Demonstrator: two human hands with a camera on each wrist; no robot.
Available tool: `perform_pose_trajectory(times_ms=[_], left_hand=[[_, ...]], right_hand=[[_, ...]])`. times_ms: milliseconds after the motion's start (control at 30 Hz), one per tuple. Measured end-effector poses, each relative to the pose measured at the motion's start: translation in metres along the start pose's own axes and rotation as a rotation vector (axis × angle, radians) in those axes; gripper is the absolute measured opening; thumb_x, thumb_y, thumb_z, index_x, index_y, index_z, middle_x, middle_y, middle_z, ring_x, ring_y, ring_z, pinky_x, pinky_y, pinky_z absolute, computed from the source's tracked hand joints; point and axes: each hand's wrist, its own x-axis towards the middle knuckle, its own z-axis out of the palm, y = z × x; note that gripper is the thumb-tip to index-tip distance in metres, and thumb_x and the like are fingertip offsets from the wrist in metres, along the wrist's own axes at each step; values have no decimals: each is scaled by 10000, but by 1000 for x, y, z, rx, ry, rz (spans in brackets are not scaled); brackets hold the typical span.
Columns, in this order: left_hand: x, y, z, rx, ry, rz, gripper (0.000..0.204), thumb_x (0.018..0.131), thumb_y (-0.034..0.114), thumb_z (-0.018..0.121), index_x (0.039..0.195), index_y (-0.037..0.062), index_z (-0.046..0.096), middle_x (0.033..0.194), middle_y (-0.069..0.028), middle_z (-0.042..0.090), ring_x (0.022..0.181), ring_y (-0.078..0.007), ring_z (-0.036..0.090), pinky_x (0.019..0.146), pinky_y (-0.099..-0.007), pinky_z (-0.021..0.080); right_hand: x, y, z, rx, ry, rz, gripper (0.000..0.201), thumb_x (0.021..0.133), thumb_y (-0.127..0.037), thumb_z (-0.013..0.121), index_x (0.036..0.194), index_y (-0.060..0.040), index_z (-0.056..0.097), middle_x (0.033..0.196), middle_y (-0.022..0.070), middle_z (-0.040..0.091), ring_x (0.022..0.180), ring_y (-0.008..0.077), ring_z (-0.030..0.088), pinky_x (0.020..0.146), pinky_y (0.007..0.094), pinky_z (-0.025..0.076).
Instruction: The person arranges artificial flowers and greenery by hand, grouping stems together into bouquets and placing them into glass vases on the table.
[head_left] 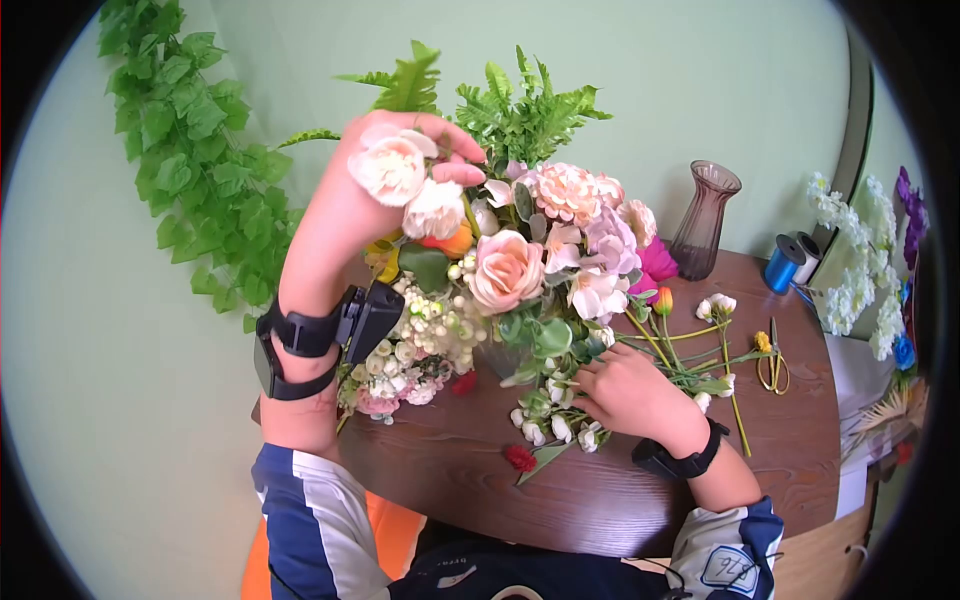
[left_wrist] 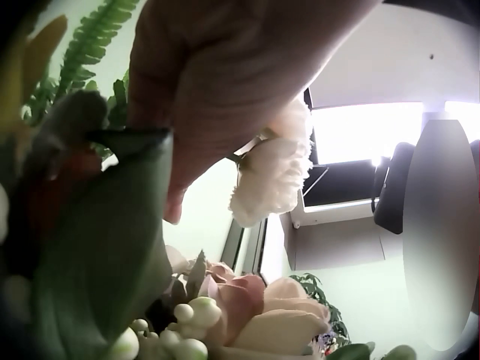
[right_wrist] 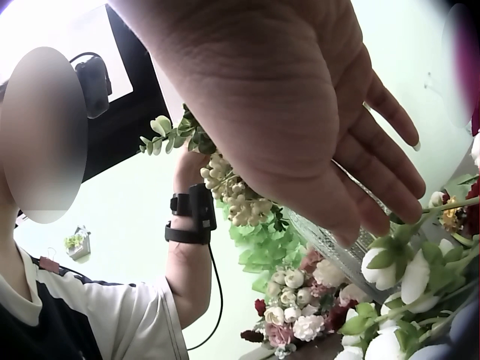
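Observation:
In the head view my left hand (head_left: 385,165) is raised at the upper left of the bouquet, its fingers bent around the stem of two cream-white flowers (head_left: 390,168) that hang over the palm side. The left wrist view has the same blooms (left_wrist: 271,176) beside the hand (left_wrist: 225,75); the fingertips are partly hidden. A peach rose (head_left: 507,270) fronts the bouquet, which stands in a clear ribbed glass vase (right_wrist: 341,251). My right hand (head_left: 635,392) is low at the bouquet's right, fingers extended by white buds (head_left: 562,428); in the right wrist view this hand (right_wrist: 300,112) holds nothing.
On the dark wooden table (head_left: 440,480) lie loose stems, a red flower (head_left: 519,458) and gold-handled scissors (head_left: 773,370). A purple glass vase (head_left: 705,220) and blue ribbon spool (head_left: 783,264) stand at the back right. Ivy (head_left: 205,130) hangs at left.

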Motion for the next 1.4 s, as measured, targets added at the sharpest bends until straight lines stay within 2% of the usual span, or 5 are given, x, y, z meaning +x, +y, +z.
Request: perform_pose_trajectory(times_ms=[567,867,933,1100,1400], left_hand=[[-11,-2,11,134,-169,274,156,696,-19,624,839,24,575,766,-58,613,655,-146,576,596,-246,449],[-5,-14,18,-94,-168,198,132,741,21,676,813,18,566,771,-4,598,669,-74,570,574,-195,458],[-8,-10,16,-311,-61,20,135,754,41,692,823,29,576,759,-4,593,672,-63,576,551,-175,462],[-14,-18,-1,-141,238,245,149,732,-12,697,828,7,585,755,-58,622,639,-98,595,586,-196,497],[-25,-23,-4,-349,101,-51,120,739,16,699,766,-5,584,770,-45,604,711,-106,596,641,-215,489]], right_hand=[[1,-2,11,-66,-19,-14,156,731,-185,629,763,-42,574,784,79,585,808,234,574,749,335,420],[-1,0,12,-36,65,-52,161,760,-214,624,787,-62,579,720,71,568,762,234,575,743,342,413],[-2,0,12,-49,56,-47,158,759,-214,624,790,-64,581,727,69,568,775,230,573,746,340,414],[0,-2,9,-79,-2,-42,162,738,-192,625,782,-43,580,795,80,590,826,229,579,751,330,422],[1,0,21,-46,7,-38,131,758,-186,612,799,-65,585,753,66,568,778,235,572,754,339,414]])
